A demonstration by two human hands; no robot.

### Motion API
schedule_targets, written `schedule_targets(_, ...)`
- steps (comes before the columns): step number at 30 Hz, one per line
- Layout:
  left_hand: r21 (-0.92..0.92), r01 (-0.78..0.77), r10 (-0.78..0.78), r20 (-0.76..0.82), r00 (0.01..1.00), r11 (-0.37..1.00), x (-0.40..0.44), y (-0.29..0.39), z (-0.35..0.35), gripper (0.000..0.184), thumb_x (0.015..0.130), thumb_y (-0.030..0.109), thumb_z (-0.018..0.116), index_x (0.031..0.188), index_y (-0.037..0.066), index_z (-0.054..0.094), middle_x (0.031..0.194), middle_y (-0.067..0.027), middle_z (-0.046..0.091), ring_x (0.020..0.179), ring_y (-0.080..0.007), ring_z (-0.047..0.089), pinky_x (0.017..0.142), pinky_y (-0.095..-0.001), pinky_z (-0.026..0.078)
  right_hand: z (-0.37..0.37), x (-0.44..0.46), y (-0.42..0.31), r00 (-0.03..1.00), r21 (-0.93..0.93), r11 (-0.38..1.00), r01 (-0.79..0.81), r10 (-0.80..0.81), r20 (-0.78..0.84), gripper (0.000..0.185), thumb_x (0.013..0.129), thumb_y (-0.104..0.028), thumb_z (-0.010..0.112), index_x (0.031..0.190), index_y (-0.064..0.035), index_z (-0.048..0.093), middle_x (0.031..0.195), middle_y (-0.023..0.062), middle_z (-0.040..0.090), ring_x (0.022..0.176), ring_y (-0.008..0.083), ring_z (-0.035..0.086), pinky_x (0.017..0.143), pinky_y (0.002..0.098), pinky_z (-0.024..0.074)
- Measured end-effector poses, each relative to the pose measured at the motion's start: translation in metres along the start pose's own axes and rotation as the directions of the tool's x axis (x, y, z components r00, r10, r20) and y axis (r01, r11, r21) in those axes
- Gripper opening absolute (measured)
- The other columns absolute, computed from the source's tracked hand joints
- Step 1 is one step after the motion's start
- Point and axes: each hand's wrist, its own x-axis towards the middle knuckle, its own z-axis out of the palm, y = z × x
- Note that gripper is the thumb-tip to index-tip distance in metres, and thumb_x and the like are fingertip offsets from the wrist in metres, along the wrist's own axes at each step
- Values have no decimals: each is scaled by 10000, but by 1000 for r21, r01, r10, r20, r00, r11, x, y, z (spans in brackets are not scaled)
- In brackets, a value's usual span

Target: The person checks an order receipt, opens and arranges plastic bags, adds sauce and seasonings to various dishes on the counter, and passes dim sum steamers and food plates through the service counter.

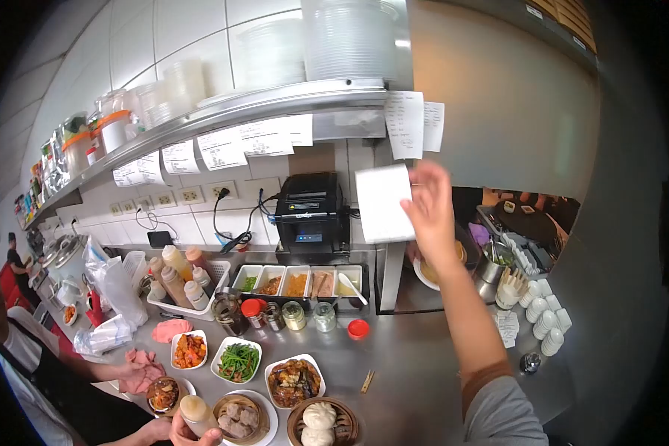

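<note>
My right hand [431, 208] is raised in front of the shelf's end. It pinches a white paper slip [385, 204] between thumb and fingers, just below the printed tickets [405, 125] hanging from the shelf. At the bottom edge, my left hand [193, 435] is closed around a squeeze bottle [198, 413] with a beige top. Beside it sits a steamer of meat dumplings [239, 421] on a plate. Close by are a bamboo steamer with white buns [319, 416], a dish of eggplant [294, 383], and a dish of green vegetables [236, 362].
A co-worker at the left holds a pink cloth [143, 372] near a bowl [163, 394]. A black receipt printer [308, 212] stands behind topping trays [297, 282] and jars [293, 316]. Sauce bottles [175, 284] fill a basket. Stacked white cups [546, 323] line the right side.
</note>
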Motion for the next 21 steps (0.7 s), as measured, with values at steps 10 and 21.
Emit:
schedule_targets(10, 178, -57, 1, 303, 953, 982, 35, -8, 2, 680, 790, 20, 747, 1384, 8, 416, 1179, -86, 586, 1076, -195, 572, 830, -319, 512, -196, -335, 51, 538, 58, 593, -803, 764, -358, 470, 740, 133, 463, 1147, -13, 646, 1106, 98, 636, 1075, 199, 591, 948, 305, 445)
schedule_targets(21, 84, -203, 163, 346, 924, 975, 21, 20, 95, 755, 741, 80, 770, 1405, -33, 428, 1305, -166, 554, 1136, -244, 554, 932, -343, 463, -289, -318, 11, 543, -116, 679, -725, 459, -703, 620, 679, 100, 740, 1250, -31, 538, 1264, 110, 500, 1190, 250, 506, 1010, 312, 417)
